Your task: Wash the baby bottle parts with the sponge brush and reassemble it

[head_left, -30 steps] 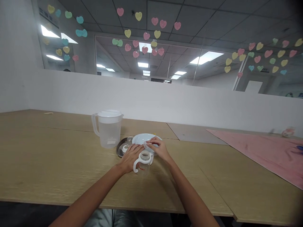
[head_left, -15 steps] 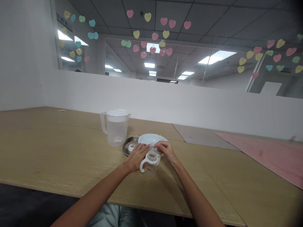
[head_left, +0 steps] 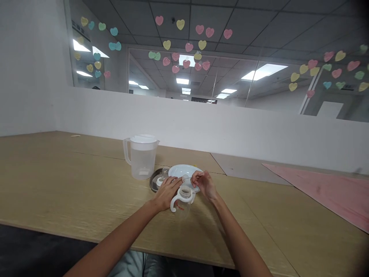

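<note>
A clear baby bottle (head_left: 182,207) with a white two-handled collar (head_left: 184,196) stands uncapped on the table, red marking on its side. Just left of it lies my left hand (head_left: 167,192), fingers stretched out flat; their tips reach a small clear round piece (head_left: 185,178) at the plate's near side. My right hand (head_left: 205,184) is closed in a pinch over the right part of the white plate (head_left: 180,168). A thin, dark stick-like thing (head_left: 188,177) runs from its fingers toward the small clear piece; its exact kind is too fine to make out.
A lidded translucent pitcher (head_left: 143,161) stands behind to the left. Beside the plate, a round metal tray (head_left: 152,184) bears a clear dome cap with a white ring (head_left: 161,181). A pink sheet (head_left: 325,192) lies at the right, and a white wall (head_left: 184,123) closes the back.
My right hand has turned and drawn slightly to the right, and the thin stick now shows between its fingers. The left hand has barely moved. The camera view has shifted slightly.
</note>
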The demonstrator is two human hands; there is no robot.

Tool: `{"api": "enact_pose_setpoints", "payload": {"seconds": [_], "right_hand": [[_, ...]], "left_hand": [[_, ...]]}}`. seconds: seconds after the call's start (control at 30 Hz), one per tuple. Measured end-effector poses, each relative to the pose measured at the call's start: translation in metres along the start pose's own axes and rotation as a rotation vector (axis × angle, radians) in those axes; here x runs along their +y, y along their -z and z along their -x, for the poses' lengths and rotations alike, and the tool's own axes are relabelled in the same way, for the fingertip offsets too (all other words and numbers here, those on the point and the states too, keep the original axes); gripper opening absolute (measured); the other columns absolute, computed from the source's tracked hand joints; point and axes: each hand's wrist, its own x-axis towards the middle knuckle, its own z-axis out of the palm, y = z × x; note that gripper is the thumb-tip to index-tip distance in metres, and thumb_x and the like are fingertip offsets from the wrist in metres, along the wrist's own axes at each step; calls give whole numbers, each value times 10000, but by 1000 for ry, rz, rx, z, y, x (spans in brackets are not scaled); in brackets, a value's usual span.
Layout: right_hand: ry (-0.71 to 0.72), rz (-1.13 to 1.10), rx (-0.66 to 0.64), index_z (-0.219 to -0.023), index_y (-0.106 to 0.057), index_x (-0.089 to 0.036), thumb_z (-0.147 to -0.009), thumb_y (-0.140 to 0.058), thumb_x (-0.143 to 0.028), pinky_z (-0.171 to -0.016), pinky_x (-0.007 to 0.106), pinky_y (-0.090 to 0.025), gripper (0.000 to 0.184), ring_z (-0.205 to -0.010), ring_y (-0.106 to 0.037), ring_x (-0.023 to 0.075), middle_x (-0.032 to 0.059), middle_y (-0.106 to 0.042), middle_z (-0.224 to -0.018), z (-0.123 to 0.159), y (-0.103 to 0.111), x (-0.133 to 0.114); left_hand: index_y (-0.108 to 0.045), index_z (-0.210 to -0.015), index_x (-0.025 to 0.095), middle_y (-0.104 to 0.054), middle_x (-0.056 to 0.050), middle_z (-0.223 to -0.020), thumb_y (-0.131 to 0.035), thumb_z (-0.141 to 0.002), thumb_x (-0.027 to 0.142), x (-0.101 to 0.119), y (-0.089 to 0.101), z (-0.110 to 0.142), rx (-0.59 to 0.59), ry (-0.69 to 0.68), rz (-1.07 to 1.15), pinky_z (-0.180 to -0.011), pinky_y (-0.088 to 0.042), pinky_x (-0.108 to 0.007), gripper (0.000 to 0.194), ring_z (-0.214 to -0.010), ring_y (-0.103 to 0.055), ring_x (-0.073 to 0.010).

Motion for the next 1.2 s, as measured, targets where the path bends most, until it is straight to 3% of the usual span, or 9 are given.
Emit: {"api": "enact_pose_setpoints", "payload": {"seconds": [0.27,0.6,1.0,1.2], "right_hand": [[35,-30,17,-615,-646,-138,-735,-488,-606,-504,274,-295,509,-461,-407,128,0,-418,-435,1,1,-2],[28,89,-94,-744,-688,-140,-786,-433,-575,-551,290,-340,507,-495,-444,140,12,-484,-481,1,0,7],[112,223,-65,-835,-694,-158,-799,-427,-569,-694,333,-386,491,-557,-483,158,11,-521,-530,0,3,11],[81,233,-36,-949,-659,-164,-775,-456,-575,-763,349,-383,490,-611,-510,176,1,-543,-545,0,5,13]], "left_hand": [[-343,-1337,129,-471,-169,-1287,-556,-665,629,-1,-1,1,8,8,33,-982,-265,-475,864,-1151,-388,-324],[-363,-1321,123,-485,-160,-1267,-533,-654,670,-5,-4,2,36,3,83,-982,-266,-471,879,-1139,-391,-313],[-322,-1347,139,-478,-153,-1279,-551,-652,657,-5,-5,3,38,-2,77,-977,-277,-465,896,-1157,-388,-309],[-315,-1353,154,-458,-156,-1302,-536,-664,649,-5,-3,2,26,8,86,-980,-270,-476,876,-1167,-382,-316]]}}
